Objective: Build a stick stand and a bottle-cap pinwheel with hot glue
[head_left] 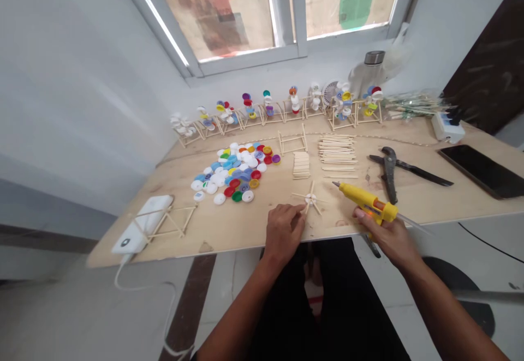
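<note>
The wooden table (249, 227) spreads before you, its near edge just above your lap. Along its far side runs a row of stick frames carrying coloured caps (295, 100), with a metal-topped bottle (368, 72) behind the row toward the right end. Left of centre lies a heap of loose bottle caps (239, 173), mostly white, blue and red. At the far left, a stick frame (172, 222) rests over a white device (154, 204) with a cable.

Your right hand (391, 238) is wrapped around the handle of a yellow glue gun (364, 200), held near the front edge with its nozzle pointing left. Your left hand (285, 227) rests at the table edge, its fingertips at one stick of the small wheel; you cannot tell from here whether they pinch it or only press it.

A dark phone (485, 170) lies at the right, and pliers (388, 171) lie between it and the gun. Near the middle sit a pile of longer sticks (338, 151), an upright stick frame and, closer to you, a pile of shorter sticks (301, 166). Smallest is the wheel (311, 199), a white cap with sticks radiating from it, in front of you between your hands.
</note>
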Demonstrator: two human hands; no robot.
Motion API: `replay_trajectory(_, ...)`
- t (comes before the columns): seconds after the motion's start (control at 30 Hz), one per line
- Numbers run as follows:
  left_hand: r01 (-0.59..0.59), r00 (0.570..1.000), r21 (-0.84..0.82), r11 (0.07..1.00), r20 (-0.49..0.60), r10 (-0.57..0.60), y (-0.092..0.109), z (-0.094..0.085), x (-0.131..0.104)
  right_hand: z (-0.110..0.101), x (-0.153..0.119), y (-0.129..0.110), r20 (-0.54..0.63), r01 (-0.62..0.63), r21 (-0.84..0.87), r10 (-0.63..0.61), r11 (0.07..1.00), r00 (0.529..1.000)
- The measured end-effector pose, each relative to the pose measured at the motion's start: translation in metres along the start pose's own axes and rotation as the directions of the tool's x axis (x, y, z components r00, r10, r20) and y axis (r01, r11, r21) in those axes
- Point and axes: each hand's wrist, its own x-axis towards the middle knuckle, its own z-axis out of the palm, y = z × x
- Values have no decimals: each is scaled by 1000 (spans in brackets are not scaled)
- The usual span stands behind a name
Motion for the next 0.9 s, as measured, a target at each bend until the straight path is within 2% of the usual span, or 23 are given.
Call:
replay_trajectory(0.23,20,999,179,984,-46,-12,2,8,1,0,1,3,19,22,22,-22,1000,1000)
replay_trajectory(0.37,42,998,202,978,-50,-32,6,11,5,1,0,2,17,31,44,-32,999,999)
replay_trajectory(0.57,51,998,89,995,-36,-48,13,8,2,2,0,6,-55,16,78,-12,997,998)
replay_trajectory(0.73,56,998,-43,998,22,-55,26,2,-9,2,0,6,-94,-3,136,16,991,995)
replay_trajectory(0.9,34,996,-145,989,92,-21,38,1,-14,-1,2,10,-120,44,162,-25,986,992)
